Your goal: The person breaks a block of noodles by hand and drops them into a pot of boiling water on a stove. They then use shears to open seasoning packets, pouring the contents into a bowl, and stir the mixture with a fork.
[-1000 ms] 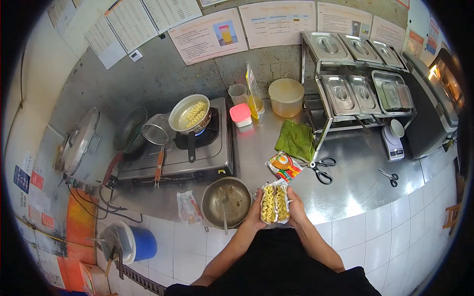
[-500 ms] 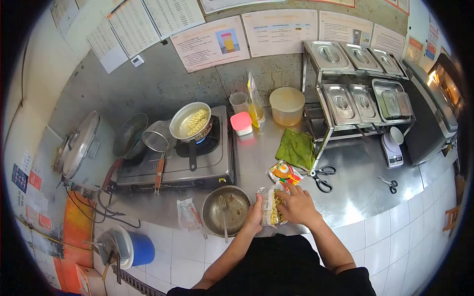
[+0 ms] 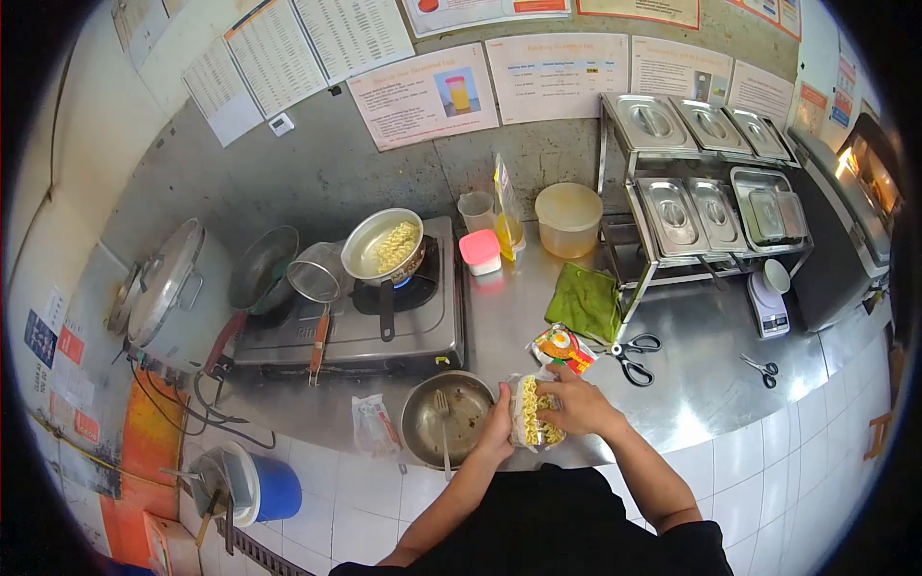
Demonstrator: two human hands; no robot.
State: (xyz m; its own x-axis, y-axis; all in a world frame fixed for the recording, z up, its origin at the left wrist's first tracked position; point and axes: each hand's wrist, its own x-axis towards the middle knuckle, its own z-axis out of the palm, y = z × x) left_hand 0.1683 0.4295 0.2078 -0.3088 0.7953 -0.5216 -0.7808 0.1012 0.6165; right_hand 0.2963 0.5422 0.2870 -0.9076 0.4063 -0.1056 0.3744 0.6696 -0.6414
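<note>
My left hand [image 3: 497,425] is closed round the side of an opened clear packet just above the counter's front edge. A yellow block of dry instant noodles [image 3: 529,408] shows at its opening. From the right, my right hand [image 3: 582,403] has its fingers curled onto the noodles. Left of my hands is a steel pan [image 3: 417,411] with a fork [image 3: 443,422] in it. Beyond my right hand lie a red seasoning packet [image 3: 565,348] and black-handled scissors [image 3: 637,358]. Another noodle block [image 3: 397,248] sits in a saucepan [image 3: 364,244] over a lit burner.
A strainer [image 3: 318,274] and a dark wok [image 3: 261,271] rest on the stove [image 3: 279,341]. A crumpled plastic wrapper [image 3: 375,425] lies left of the pan. Farther back are a green cloth [image 3: 586,301], a pink-lidded tub [image 3: 480,253] and a rack of lidded trays [image 3: 615,173].
The head view has shifted slightly, so the counter appears a little lower and farther right. More of the noodle block shows at the packet's opening between my hands.
</note>
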